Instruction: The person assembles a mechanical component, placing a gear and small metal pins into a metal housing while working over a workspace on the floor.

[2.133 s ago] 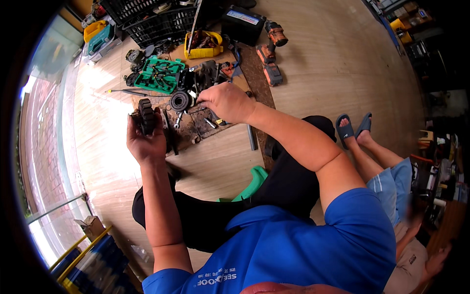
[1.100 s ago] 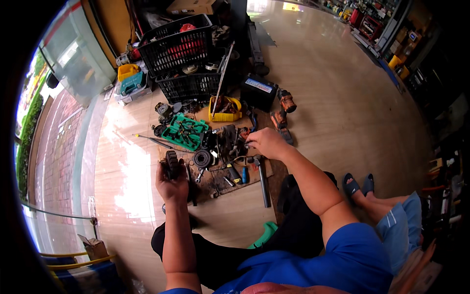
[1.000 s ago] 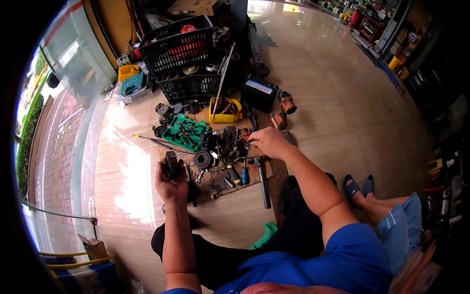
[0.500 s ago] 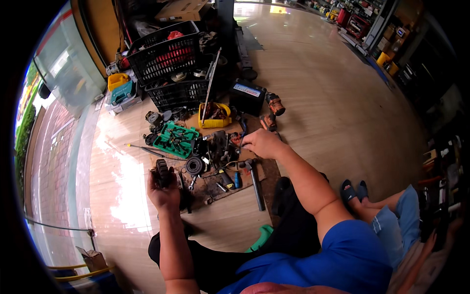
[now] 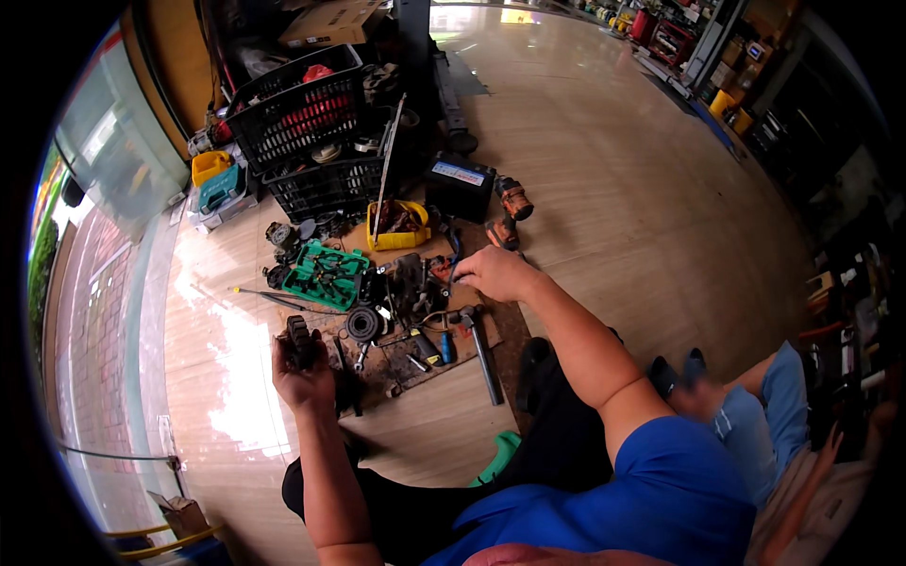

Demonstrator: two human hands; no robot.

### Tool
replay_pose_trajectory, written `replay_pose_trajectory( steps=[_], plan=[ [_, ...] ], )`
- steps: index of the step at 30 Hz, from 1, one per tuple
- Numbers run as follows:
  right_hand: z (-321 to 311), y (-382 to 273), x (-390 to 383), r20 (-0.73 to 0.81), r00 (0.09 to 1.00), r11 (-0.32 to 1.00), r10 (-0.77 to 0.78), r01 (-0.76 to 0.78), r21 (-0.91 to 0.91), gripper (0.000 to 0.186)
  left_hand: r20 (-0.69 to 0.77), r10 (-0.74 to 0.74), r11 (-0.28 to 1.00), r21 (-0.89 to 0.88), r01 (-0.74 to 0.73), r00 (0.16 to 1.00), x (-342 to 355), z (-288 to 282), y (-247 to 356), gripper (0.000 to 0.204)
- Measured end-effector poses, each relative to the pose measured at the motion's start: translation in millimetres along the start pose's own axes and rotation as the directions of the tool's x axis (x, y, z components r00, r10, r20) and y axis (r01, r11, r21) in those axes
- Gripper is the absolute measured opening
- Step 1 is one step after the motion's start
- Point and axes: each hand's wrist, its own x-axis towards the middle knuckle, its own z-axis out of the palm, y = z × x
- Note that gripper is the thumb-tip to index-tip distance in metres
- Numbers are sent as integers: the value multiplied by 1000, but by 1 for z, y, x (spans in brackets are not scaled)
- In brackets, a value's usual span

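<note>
Black crates (image 5: 302, 141) filled the upper left of the frame, the green tool case (image 5: 326, 274) sat below them. At centre-left your left hand (image 5: 304, 377) gripped a dark motor part (image 5: 300, 341); your right hand (image 5: 495, 274) pinched a slim tool (image 5: 455, 264) at centre.

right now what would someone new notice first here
Most striking is the clutter of tools on the wooden floor ahead: a green socket tray, a yellow tray, a hammer. The left hand holds up a dark metal part, while the right hand reaches into the pile. Behind stand stacked black baskets.
</note>
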Motion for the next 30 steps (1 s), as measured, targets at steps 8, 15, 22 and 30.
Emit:
replay_pose_trajectory(
  steps=[8,15,22,30],
  plan=[
    [9,5,1,80,997,999,-6,9,-35,22,-5,2,1000,3,-2,1000,1,-1,-1,31],
    [8,3,0,102,993,999,-51,51,2,23,-2,-6,1000,11,6,1000,4,-4,1,31],
    [15,12,-14,235,971,999,-35,38,-6,23,6,-20,1000,-2,20,1000,-2,-1,-1,30],
    [32,43,-29,213,977,1000,-28,26,10,23,-8,-93,995,20,93,996,-6,-4,-18,28]
  ],
)
